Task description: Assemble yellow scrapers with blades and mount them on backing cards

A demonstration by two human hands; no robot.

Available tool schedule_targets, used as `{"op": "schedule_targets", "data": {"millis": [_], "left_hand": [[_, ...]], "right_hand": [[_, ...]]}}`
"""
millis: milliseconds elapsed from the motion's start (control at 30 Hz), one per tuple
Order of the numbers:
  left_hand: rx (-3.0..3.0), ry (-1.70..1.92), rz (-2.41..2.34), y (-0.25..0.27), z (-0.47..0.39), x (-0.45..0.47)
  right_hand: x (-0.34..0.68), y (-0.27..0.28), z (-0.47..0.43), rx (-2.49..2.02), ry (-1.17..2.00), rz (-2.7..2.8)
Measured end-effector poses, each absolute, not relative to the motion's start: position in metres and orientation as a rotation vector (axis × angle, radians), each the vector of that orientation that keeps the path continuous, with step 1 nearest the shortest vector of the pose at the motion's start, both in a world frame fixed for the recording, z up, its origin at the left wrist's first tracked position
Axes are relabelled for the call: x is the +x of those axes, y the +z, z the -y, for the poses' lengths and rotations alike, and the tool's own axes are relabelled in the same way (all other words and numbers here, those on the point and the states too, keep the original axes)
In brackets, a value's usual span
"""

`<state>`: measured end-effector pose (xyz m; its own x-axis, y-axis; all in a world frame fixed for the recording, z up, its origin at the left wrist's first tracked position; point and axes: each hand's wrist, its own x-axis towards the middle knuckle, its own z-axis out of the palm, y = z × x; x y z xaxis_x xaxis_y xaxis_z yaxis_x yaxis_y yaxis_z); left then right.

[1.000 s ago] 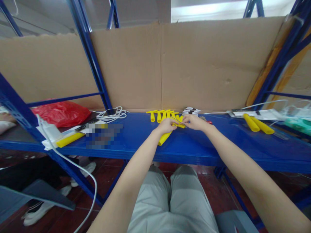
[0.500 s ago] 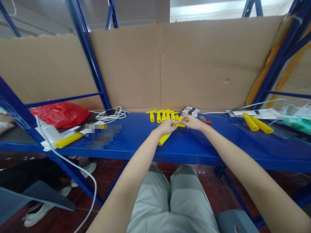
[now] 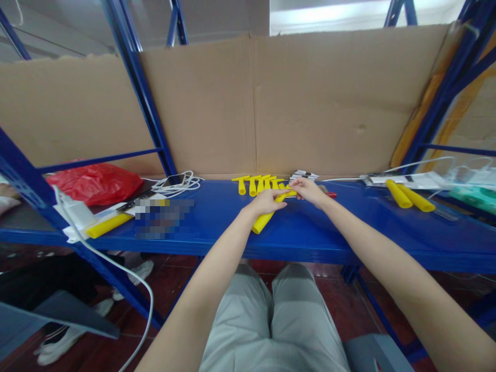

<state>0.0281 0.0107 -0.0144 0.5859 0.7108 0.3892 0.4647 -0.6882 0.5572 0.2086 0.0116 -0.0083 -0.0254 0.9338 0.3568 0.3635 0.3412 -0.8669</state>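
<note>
My left hand (image 3: 268, 201) is closed over a yellow tube-shaped handle (image 3: 262, 223), whose wide open end points toward me. At my right hand (image 3: 306, 189), the fingers pinch the far yellow part (image 3: 287, 194) between both hands. Whether this part and the tube are one piece is hidden by my left hand. Just beyond my hands stands a row of several yellow T-shaped pieces (image 3: 253, 185) with round open ends facing me. Behind my right hand lies a stack of white-and-black labelled strips (image 3: 304, 174), partly covered. A red object (image 3: 330, 195) shows beside that wrist.
Two yellow tubes (image 3: 406, 196) rest on the blue bench (image 3: 349, 227) at right. On the left are a red plastic bag (image 3: 96, 182), coiled white cable (image 3: 182, 183) and another yellow tube (image 3: 109, 226). Cardboard (image 3: 310, 103) walls the back; blue posts (image 3: 151, 103) rise at the sides.
My right hand has shifted slightly up and away. The yellow part between my hands, earlier lying nearly level, now slants up to the right. My left hand stays on the tube.
</note>
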Motion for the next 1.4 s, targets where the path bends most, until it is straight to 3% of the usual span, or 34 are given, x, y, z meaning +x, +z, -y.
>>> {"op": "schedule_targets", "data": {"millis": [467,867,1400], "left_hand": [[2.097,1.102,-0.867,-0.013,-0.017,0.036],[2.143,1.027,-1.114,-0.016,-0.016,0.037],[1.816,1.164,-0.978,-0.011,-0.011,0.040]], "right_hand": [[0.209,-0.001,-0.005,-0.860,0.642,1.650],[0.212,-0.011,-0.018,-0.947,0.382,1.839],[0.236,-0.008,-0.030,-1.076,0.175,1.884]]}}
